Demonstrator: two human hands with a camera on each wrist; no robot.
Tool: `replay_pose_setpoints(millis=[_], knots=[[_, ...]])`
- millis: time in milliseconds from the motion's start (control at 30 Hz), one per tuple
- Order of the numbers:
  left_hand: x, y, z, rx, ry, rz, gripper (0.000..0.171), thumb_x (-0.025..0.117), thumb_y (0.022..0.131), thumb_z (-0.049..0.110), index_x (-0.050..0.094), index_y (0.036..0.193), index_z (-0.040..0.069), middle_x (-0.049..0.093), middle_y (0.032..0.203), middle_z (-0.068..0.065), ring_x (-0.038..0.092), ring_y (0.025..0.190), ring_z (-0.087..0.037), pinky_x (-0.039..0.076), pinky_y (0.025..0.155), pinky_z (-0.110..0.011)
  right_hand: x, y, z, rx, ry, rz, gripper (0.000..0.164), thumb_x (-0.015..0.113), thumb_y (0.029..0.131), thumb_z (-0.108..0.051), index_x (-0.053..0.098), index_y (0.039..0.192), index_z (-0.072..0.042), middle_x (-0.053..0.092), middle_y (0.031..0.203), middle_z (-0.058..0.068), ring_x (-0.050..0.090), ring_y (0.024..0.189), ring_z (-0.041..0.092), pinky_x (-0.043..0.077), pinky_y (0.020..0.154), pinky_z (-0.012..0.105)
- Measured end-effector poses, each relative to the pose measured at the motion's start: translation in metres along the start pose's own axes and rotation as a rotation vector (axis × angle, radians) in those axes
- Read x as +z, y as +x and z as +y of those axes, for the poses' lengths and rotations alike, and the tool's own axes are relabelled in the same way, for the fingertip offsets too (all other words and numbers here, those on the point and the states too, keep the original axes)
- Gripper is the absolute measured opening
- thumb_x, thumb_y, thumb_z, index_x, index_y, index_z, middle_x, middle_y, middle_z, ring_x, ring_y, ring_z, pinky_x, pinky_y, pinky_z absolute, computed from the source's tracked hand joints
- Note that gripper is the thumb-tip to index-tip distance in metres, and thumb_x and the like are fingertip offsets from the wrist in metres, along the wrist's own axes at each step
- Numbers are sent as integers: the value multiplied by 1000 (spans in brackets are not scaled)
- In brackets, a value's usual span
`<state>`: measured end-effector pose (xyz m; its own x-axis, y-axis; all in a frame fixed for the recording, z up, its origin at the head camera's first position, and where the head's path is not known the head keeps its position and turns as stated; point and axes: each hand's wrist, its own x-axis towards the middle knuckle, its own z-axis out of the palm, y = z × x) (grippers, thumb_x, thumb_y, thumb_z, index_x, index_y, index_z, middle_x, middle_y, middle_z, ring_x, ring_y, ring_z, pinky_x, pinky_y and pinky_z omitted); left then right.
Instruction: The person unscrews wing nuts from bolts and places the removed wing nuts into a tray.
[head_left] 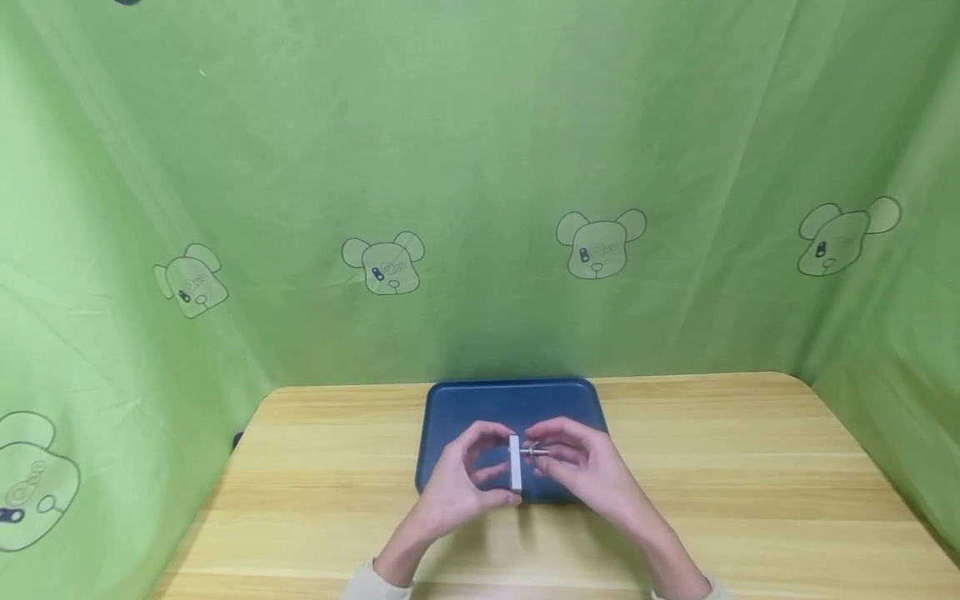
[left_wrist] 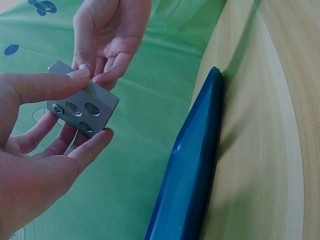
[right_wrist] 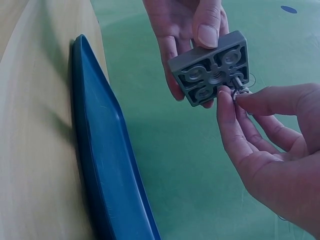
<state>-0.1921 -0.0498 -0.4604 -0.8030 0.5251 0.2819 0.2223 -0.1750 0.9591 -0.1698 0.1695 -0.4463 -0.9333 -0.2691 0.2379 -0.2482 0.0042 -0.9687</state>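
Observation:
My left hand [head_left: 459,483] holds a grey square block [left_wrist: 82,100] by its edges, thumb on one side and fingers on the other, above the tray. The left wrist view shows round holes in one face, with a bolt head [left_wrist: 58,108] seated in a corner hole. On the ribbed opposite face, the bolt's threaded shank [right_wrist: 238,81] sticks out toward my right hand [head_left: 588,467]. Thumb and fingertips of that hand pinch a small metal wing nut [head_left: 534,450] on the shank, partly hidden by the fingers in the right wrist view.
A blue tray [head_left: 517,392] lies on the light wooden table [head_left: 712,467] beneath the hands, near the far edge. Green curtain cloth [head_left: 480,167] printed with bear faces hangs behind the table and along both sides.

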Motion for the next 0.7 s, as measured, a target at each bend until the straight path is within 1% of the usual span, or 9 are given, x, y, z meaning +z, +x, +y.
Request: replay_pose_setpoints(millis=[100, 167, 267, 400, 500, 567, 700], knots=[[0, 0, 0, 3, -1, 0, 71, 74, 65, -25, 55, 129, -1, 50, 135, -32, 49, 132, -47, 54, 106, -41, 0, 0, 0, 12, -2, 2, 34, 65, 91, 9, 58, 123, 16, 66, 115, 31, 70, 105, 40, 64, 89, 41], [-1, 0, 0, 3, -5, 0, 71, 74, 65, -25, 55, 129, -1, 49, 136, -33, 48, 132, -47, 54, 106, -41, 1, 0, 0, 21, -3, 4, 32, 66, 92, 7, 59, 122, 16, 66, 115, 30, 70, 105, 41, 63, 89, 43], [-1, 1, -1, -1, -3, 3, 71, 74, 65, -25, 55, 129, -1, 50, 135, -32, 49, 132, -46, 54, 106, -41, 1, 0, -1, 33, -9, 8, 30, 67, 93, 4, 61, 120, 14, 66, 116, 29, 71, 104, 39, 63, 89, 46], [-1, 1, -1, -7, 10, 11, 71, 75, 65, -24, 56, 129, 0, 54, 133, -23, 53, 130, -38, 55, 106, -42, 1, -1, -1, 39, -30, 16, 27, 69, 95, -2, 64, 118, 10, 66, 116, 27, 72, 101, 35, 64, 85, 49], [-1, 1, -1, -7, 21, 16, 71, 75, 65, -24, 56, 129, 1, 56, 132, -17, 55, 128, -33, 55, 105, -42, 1, -1, -2, 38, -40, 18, 26, 69, 97, -7, 65, 117, 8, 66, 116, 28, 73, 98, 32, 65, 83, 50], [-2, 1, -1, -6, 26, 17, 71, 75, 65, -24, 56, 129, 1, 57, 131, -16, 55, 128, -31, 55, 105, -42, 2, -1, -2, 40, -41, 20, 25, 68, 98, -10, 66, 116, 7, 66, 115, 29, 74, 96, 29, 65, 82, 50], [-2, 0, -1, -6, 29, 19, 71, 75, 65, -23, 56, 129, 1, 57, 131, -17, 55, 128, -31, 55, 105, -42, 2, 0, -2, 41, -45, 23, 24, 65, 101, -13, 67, 115, 7, 67, 113, 29, 74, 95, 28, 65, 81, 50]])
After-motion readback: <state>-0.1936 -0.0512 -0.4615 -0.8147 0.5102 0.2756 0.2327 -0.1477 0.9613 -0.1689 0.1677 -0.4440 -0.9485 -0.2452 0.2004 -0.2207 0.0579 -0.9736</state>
